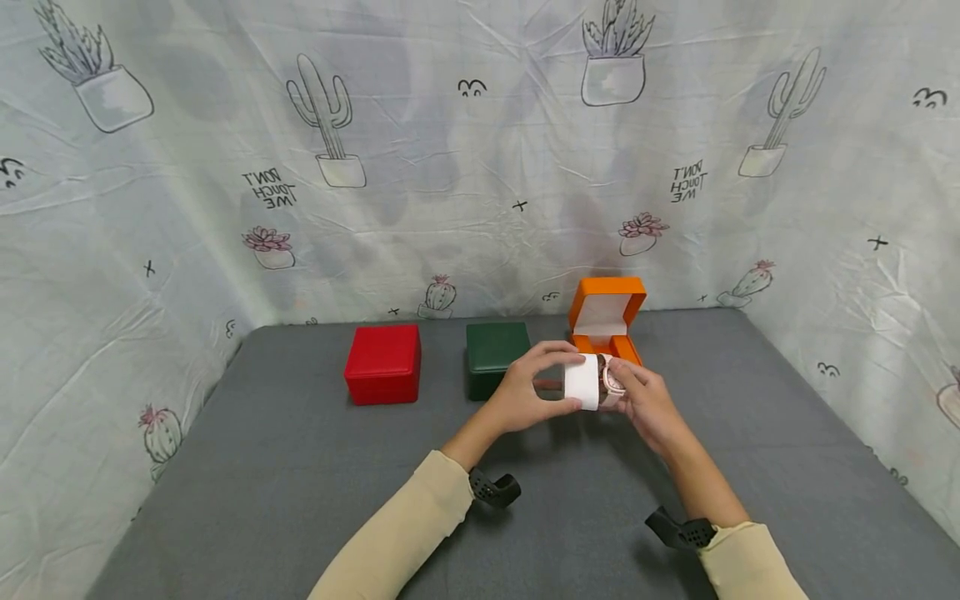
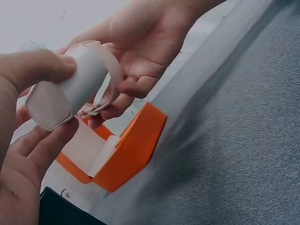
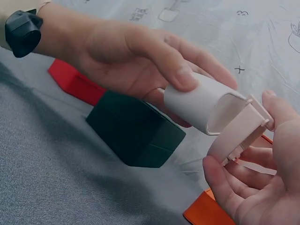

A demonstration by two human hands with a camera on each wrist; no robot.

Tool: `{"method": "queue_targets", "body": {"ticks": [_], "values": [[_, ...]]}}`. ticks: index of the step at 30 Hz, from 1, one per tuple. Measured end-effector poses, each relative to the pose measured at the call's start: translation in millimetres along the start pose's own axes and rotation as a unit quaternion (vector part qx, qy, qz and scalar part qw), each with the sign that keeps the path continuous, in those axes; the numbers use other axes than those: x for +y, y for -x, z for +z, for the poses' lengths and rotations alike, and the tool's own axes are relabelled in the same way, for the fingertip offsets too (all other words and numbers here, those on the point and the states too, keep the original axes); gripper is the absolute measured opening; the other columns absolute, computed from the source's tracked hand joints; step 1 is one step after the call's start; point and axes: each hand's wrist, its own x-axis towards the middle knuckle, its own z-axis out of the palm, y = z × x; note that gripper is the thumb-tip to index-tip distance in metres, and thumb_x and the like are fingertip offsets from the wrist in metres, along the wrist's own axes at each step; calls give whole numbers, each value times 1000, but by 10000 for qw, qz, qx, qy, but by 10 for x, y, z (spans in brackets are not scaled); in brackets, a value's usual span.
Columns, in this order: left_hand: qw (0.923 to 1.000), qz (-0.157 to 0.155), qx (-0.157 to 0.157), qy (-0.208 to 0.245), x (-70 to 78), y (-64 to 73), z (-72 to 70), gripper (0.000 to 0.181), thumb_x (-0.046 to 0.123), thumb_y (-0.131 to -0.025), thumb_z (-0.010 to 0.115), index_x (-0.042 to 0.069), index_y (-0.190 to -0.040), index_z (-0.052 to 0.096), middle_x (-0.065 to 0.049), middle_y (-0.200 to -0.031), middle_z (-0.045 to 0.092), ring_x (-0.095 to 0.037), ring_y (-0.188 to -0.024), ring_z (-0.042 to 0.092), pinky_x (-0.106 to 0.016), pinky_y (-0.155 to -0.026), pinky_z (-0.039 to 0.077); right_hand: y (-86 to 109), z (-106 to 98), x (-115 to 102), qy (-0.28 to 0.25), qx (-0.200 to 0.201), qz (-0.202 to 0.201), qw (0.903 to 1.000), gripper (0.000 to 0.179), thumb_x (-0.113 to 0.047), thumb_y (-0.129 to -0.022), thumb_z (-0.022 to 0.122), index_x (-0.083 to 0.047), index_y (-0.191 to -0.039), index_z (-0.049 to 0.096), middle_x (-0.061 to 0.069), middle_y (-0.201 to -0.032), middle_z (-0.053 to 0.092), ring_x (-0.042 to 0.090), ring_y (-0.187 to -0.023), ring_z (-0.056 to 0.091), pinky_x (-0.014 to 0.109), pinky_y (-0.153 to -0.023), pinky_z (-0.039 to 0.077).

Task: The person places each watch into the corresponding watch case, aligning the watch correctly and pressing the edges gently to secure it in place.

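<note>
My left hand (image 1: 525, 392) grips a white watch cushion (image 1: 581, 383) between thumb and fingers. At the cushion's right end my right hand (image 1: 654, 410) holds a wristwatch (image 1: 613, 383) with a pale pink strap, its dial facing up in the head view. In the right wrist view the strap loop (image 3: 239, 133) is closed and sits right at the hollow end of the cushion (image 3: 194, 101), not around its middle. Both things are held up above the table, in front of an open orange watch box (image 1: 609, 304), whose lid stands raised and shows a white lining.
A closed red box (image 1: 382, 364) stands at the left on the grey table (image 1: 300, 467). Between it and the orange box is a closed dark green box (image 1: 497, 346), partly behind my left hand. A white printed curtain (image 1: 420, 167) hangs behind the table.
</note>
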Motion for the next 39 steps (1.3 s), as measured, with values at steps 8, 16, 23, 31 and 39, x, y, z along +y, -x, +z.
{"method": "queue_targets", "body": {"ticks": [8,16,23,31,39], "values": [[9989,-225,-415,7,36,2,-24,53,13,-81,78,16,-130,60,0,-140,47,-17,-120,53,-22,-87,55,14,-23,22,-286,-752,-130,9967,27,-28,-105,40,-13,-117,60,-6,-95,66,7,-77,66,24,-68,59],[9993,-37,-266,-246,28,3,-37,51,13,-79,78,13,-126,59,-6,-141,47,-19,-122,51,-24,-84,57,21,-24,3,-814,-1484,236,9853,24,-24,-106,38,-15,-119,56,-3,-101,65,10,-84,65,27,-75,58],[9984,-126,-280,-468,-6,8,-58,48,13,-77,78,17,-119,55,-4,-136,55,-19,-110,56,-21,-79,56,18,75,2,-543,-1311,498,9886,37,-25,-104,43,0,-131,44,-1,-103,62,11,-84,65,28,-77,58],[9993,-236,-218,-206,-46,13,-80,47,11,-76,78,17,-117,56,-3,-129,58,-18,-100,56,-28,-75,57,20,51,-7,-892,-1813,438,9784,32,-29,-106,34,-10,-125,52,-4,-107,65,10,-92,66,31,-82,58],[9981,-93,-223,573,-55,6,-134,44,4,-78,76,10,-117,57,-8,-126,58,-12,-108,54,-32,-76,58,40,-90,29,-1494,-2610,16,9537,32,-5,-103,40,-13,-130,55,-1,-122,60,13,-105,64,32,-92,55]]}}
